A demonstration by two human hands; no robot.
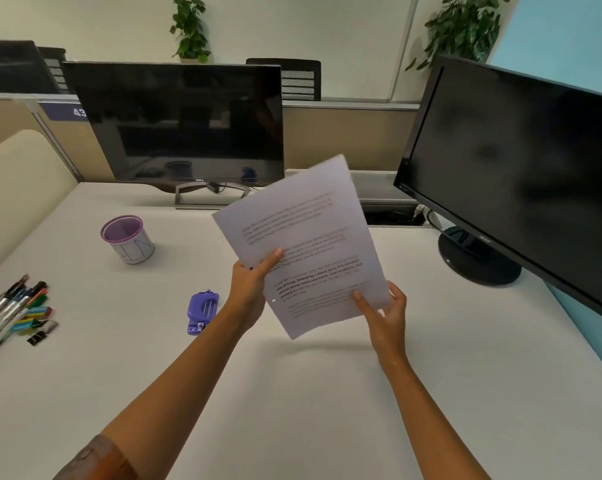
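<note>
White office desk point(327, 410), two dark monitors behind. Left hand point(249, 289) and right hand point(386, 317) each pinched the printed sheets point(303, 237), held tilted above the desk. Purple stapler point(202, 311) lay near the left wrist.

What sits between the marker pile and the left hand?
In the head view, a purple stapler-like tool lies on the desk, close to the left hand.

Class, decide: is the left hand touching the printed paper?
Touching. The head view shows the left hand pinching the printed paper, thumb on its face.
</note>
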